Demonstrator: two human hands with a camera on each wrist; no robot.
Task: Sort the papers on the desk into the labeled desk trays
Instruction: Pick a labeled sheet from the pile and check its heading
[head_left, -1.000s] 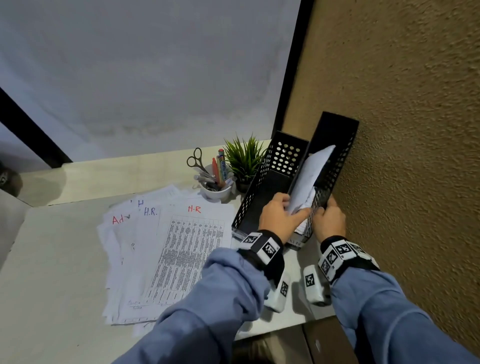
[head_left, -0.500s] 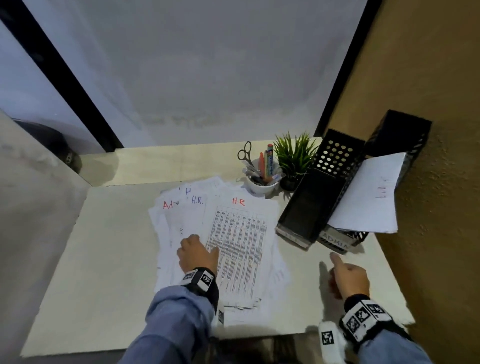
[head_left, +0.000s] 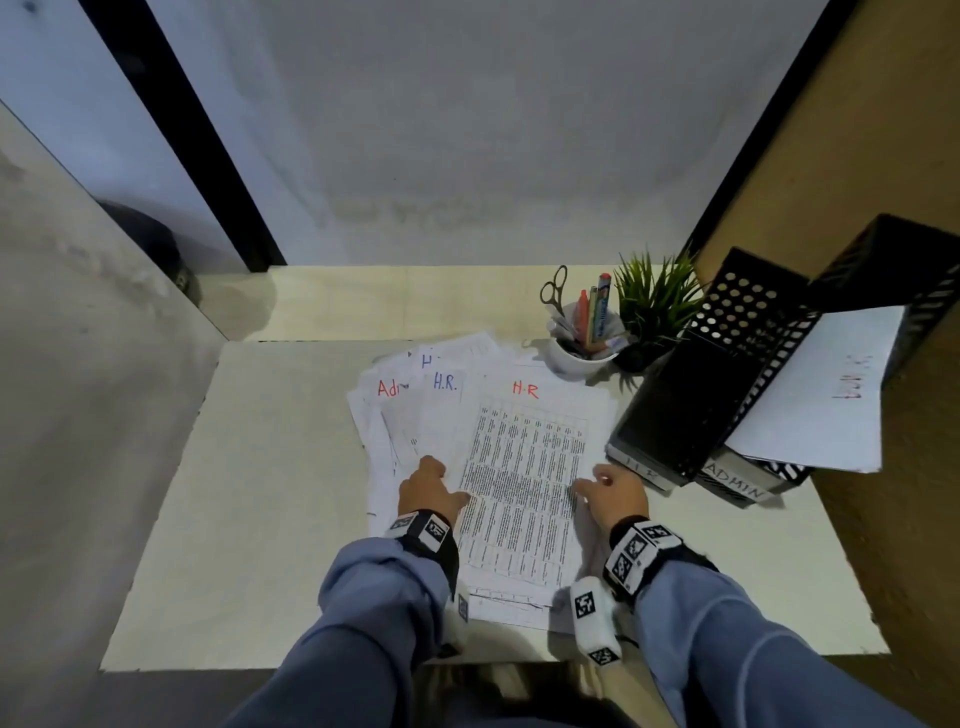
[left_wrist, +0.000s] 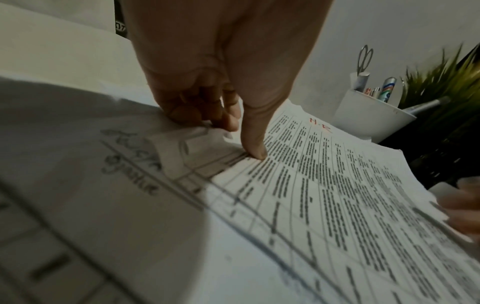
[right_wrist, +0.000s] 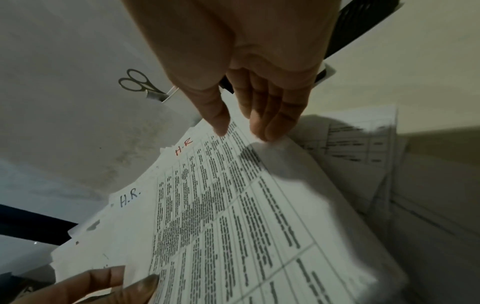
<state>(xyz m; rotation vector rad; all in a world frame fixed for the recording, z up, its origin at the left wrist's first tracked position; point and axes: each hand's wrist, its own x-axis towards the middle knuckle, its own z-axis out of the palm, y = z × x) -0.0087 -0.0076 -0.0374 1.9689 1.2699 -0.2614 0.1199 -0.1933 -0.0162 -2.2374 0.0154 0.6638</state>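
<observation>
A loose pile of papers (head_left: 400, 415) lies mid-desk, with sheets marked "Adm" and "H.R." showing at its far end. On top is a printed table sheet (head_left: 524, 467) headed "H.R" in red. My left hand (head_left: 431, 486) is at its left edge; in the left wrist view its thumb (left_wrist: 255, 152) presses on the sheet (left_wrist: 337, 185) and the curled fingers meet the edge. My right hand (head_left: 608, 488) is at the right edge, where straight fingertips (right_wrist: 267, 133) touch the slightly raised sheet (right_wrist: 233, 205). Two black trays stand at right: HR (head_left: 644, 467), and ADMIN (head_left: 737, 480) holding a white sheet (head_left: 815, 395).
A white cup (head_left: 576, 358) with scissors and pens and a small green plant (head_left: 654, 301) stand behind the pile, beside the trays. A brown wall (head_left: 883, 130) runs along the right. Bare desk (head_left: 260, 519) stretches to the left; the front edge is under my forearms.
Both hands left the ADMIN tray, where a white sheet now lies. The left hand came down on the pile first, then the right hand moved left to the top sheet's right edge.
</observation>
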